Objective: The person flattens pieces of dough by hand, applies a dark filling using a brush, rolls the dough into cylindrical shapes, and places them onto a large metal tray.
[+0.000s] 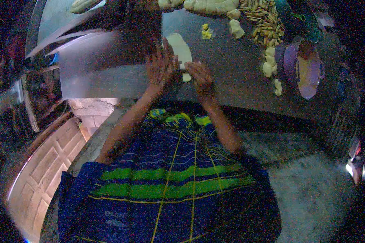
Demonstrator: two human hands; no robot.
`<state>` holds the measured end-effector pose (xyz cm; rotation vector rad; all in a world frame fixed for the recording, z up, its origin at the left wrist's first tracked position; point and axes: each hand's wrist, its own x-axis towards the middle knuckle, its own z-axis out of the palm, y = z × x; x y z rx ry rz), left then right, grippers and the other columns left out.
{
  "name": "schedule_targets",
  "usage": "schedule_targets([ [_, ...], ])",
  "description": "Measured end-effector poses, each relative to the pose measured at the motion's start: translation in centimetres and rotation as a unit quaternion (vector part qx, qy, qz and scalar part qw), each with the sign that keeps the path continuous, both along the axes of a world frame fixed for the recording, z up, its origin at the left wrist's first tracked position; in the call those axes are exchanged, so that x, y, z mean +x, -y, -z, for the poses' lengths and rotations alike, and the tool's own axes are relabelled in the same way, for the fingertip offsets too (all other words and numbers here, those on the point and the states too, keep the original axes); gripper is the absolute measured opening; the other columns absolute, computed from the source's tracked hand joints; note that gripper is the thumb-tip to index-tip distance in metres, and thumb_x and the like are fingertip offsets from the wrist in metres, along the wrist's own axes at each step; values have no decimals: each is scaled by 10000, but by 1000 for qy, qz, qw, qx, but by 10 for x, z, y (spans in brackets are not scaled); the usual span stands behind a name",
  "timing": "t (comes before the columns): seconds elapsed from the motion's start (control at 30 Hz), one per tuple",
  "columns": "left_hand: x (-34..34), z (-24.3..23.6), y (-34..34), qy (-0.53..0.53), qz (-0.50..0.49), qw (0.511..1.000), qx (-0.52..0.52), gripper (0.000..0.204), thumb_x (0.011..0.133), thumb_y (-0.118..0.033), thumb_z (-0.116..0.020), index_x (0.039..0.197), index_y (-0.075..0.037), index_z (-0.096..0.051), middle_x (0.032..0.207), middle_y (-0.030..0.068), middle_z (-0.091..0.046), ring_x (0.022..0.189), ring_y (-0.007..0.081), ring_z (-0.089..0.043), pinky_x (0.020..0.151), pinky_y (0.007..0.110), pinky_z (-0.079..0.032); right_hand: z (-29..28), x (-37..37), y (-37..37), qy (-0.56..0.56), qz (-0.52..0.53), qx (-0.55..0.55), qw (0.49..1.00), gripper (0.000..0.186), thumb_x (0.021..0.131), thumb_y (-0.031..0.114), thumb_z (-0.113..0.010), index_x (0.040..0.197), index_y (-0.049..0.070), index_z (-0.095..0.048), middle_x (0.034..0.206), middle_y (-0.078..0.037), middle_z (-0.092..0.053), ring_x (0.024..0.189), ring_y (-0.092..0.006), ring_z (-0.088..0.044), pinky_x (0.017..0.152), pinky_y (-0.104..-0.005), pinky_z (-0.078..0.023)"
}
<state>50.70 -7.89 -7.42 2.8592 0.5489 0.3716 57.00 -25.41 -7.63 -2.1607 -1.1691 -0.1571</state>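
Observation:
A flattened, elongated sheet of pale dough (180, 47) lies on the grey metal table in front of me. My left hand (161, 69) rests at its left edge, palm down, fingers stretched and spread. From the right, my right hand (200, 77) reaches in with bent fingers close together, fingertips at the dough's near part. A short pale strip crosses the dough between both hands; I cannot make out what it is. Beyond the right hand sits a small yellow, soft-looking lump (207, 31).
Large dough rolls (211, 5) lie at the far edge beside many small finger-shaped pieces (265, 22). Dough lumps (269, 65) line the right side, near a purple tub (292, 60). A dark blurred shape (144, 20) stands far left; a panelled wooden door (48, 162) is lower left.

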Motion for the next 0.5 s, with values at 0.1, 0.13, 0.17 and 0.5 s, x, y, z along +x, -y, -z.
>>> schedule_targets([
  [0.1,-31,8,23,-32,14,999,31,702,994,-419,-497,1516,18,-330,1588,272,-277,1465,473,-251,1177,650,-188,-5,-20,17,-24,3,-14,1000,376,907,3,-533,1220,120,-705,1256,-76,-691,1181,-281,-642,1090,-457,-460],
  [0.13,-37,7,28,-33,17,999,40,706,991,-422,-500,1516,19,-331,1587,269,-281,1469,467,-246,1179,662,-163,-4,-25,20,-22,7,-12,1000,379,899,-1,-533,1218,113,-705,1254,-78,-691,1184,-277,-640,1091,-455,-458],
  [0.17,-43,4,34,-45,15,998,32,707,991,-427,-497,1513,22,-336,1588,266,-279,1472,460,-245,1185,654,-157,-2,-31,23,-19,10,-13,1000,383,892,-5,-534,1216,107,-705,1252,-80,-692,1187,-273,-639,1091,-453,-457],
  [0.5,-102,23,31,3,113,988,-106,679,989,-343,-554,1550,-42,-317,1606,259,-243,1495,427,-220,1210,550,-204,32,-66,48,-27,16,-9,999,454,841,-64,-498,1247,46,-670,1297,-142,-639,1263,-351,-566,1143,-515,-380],
])
